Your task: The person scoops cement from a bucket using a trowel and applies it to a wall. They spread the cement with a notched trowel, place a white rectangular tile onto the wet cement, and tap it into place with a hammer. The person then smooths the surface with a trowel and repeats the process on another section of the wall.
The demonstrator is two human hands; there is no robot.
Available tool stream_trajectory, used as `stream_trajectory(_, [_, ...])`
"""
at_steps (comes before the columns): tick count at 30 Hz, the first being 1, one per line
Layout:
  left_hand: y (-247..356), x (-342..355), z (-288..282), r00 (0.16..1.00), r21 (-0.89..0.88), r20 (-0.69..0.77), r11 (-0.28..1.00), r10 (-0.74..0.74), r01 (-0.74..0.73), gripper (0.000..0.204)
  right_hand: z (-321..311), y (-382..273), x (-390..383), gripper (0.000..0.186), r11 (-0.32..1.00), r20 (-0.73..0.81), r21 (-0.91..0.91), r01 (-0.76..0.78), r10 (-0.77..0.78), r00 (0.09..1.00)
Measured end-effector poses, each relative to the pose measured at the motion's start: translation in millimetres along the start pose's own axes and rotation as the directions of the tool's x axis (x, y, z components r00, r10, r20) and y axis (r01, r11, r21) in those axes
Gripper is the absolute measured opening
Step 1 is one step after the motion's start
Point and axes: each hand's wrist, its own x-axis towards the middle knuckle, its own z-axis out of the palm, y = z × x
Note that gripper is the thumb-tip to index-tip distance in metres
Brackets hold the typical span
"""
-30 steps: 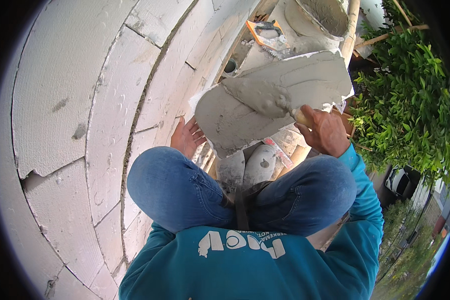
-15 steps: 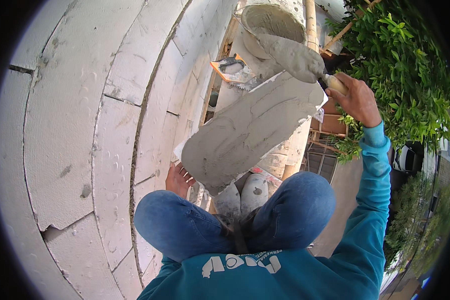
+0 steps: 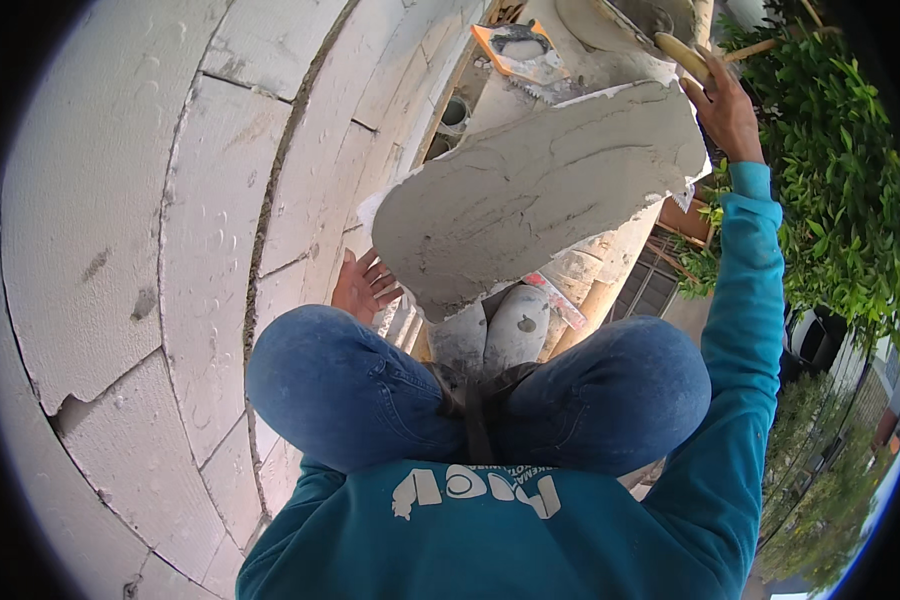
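Note:
A long pale block (image 3: 368, 212) lies slantwise ahead of my knees, its top coated with wet grey mortar (image 3: 540, 190). At the block's near left end, my left hand (image 3: 365, 287) has its fingers spread and holds nothing; whether it touches the block I cannot tell. Beyond the far right end, my right hand (image 3: 728, 112) grips the wooden handle of a trowel (image 3: 682, 57). The trowel's blade is hard to make out by the mortar bucket (image 3: 610, 38) at the top edge. A handsaw (image 3: 523, 50) with an orange and black handle lies partly under the block.
A wall of large pale blocks (image 3: 210, 220) rises along my left. Bamboo poles (image 3: 602, 300) run along the right of the narrow platform. Leafy branches (image 3: 820, 180) hang beyond my right arm. A small round container (image 3: 455, 112) stands near the wall.
My right hand has carried the trowel away from above the block towards the bucket. Its mortar-covered blade was plain to see before. The view has shifted, and my left fingers are spread wider.

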Motion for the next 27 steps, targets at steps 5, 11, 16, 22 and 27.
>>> stream_trajectory(5, [-34, -37, -30, 0.980, -0.552, -0.087, 0.810, 0.180, -0.198, 0.062, -30, 32, -48, 0.064, 0.941, -0.060, 0.259, -0.216, 0.239, 0.969])
stream_trajectory(11, [-22, -153, -71, 0.937, 0.213, -0.340, 0.977, 0.080, -0.006, 0.054, -33, 45, -27, 0.061, 0.925, -0.208, 0.324, -0.199, 0.275, 0.939])
stream_trajectory(16, [-62, -268, -76, 0.613, 0.160, -0.784, 0.986, 0.098, 0.047, 0.055, -16, 59, 39, 0.039, 0.976, -0.533, 0.217, 0.037, 0.087, 0.842])
stream_trajectory(22, [-181, -377, -77, -0.028, 0.156, -0.980, 0.858, 0.195, 0.489, 0.055, 11, 11, 79, 0.030, 0.953, -0.601, 0.240, 0.186, -0.004, 0.799])
stream_trajectory(27, [-280, -431, -79, 0.006, 0.090, -0.985, 0.476, 0.174, 0.875, 0.029, 30, -19, 100, 0.023, 0.920, -0.664, 0.252, 0.299, -0.060, 0.745])
